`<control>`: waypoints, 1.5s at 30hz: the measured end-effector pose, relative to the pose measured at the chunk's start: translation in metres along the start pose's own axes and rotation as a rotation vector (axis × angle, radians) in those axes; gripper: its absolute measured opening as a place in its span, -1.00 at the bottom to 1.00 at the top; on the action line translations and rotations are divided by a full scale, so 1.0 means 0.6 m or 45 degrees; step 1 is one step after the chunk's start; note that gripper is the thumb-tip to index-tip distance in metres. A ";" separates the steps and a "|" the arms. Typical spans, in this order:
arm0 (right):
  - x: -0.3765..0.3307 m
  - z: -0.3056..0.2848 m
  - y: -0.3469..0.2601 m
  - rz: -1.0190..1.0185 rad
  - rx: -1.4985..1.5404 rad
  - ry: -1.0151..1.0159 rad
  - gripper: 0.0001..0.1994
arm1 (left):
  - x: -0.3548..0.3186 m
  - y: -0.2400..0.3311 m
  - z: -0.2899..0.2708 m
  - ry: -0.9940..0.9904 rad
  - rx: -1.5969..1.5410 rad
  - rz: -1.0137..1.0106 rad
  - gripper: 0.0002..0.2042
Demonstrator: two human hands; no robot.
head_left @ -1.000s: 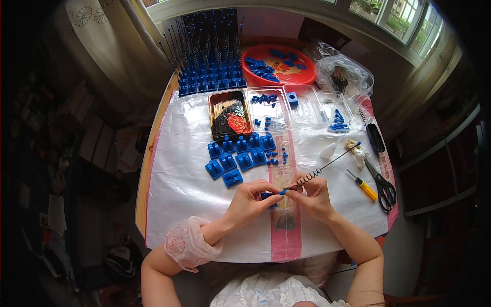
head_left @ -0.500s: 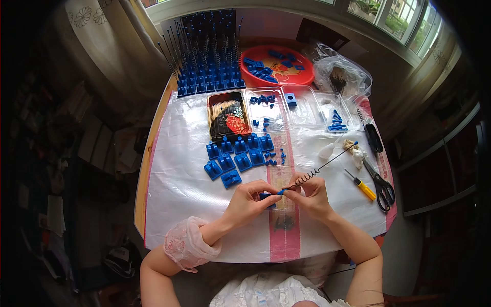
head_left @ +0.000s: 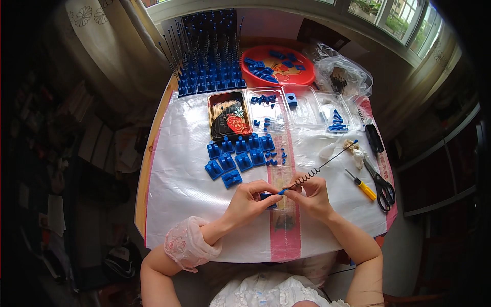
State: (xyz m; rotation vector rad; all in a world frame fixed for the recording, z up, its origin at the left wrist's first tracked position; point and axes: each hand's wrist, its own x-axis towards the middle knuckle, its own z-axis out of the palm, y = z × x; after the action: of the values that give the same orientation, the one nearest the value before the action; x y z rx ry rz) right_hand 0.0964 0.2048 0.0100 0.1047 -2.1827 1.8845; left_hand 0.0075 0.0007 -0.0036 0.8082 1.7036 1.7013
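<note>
Hands (head_left: 249, 197) (head_left: 312, 198) together at coiled wire (head_left: 308, 177)

Spring (head_left: 308, 177) left of screwdriver (head_left: 366, 192)

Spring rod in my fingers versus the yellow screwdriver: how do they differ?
The spring rod is held in the right hand; the screwdriver lies untouched on the white sheet.
The spring rod is coiled partway along; the screwdriver's shaft is straight.
The spring rod is dark with a blue tip; the screwdriver has a yellow handle.
The spring rod looks longer than the screwdriver.
Both are slender.
</note>
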 end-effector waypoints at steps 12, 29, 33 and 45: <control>0.001 0.000 0.000 -0.001 0.001 -0.008 -0.95 | 0.000 -0.005 0.001 0.007 -0.060 0.033 -0.85; 0.000 0.003 -0.001 0.038 0.029 0.018 -0.95 | -0.001 -0.001 0.002 0.022 -0.035 0.045 -0.86; 0.000 0.003 -0.001 0.043 0.049 0.016 -0.94 | -0.001 -0.002 0.002 0.024 -0.048 0.046 -0.86; -0.004 0.001 0.015 0.034 0.038 0.047 -0.93 | -0.001 -0.001 0.002 0.028 -0.037 0.025 -0.86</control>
State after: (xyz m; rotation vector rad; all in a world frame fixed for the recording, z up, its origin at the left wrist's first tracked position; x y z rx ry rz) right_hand 0.0968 0.2055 0.0007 0.0458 -2.1428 1.9182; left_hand 0.0086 0.0010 -0.0042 0.7982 1.6865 1.7499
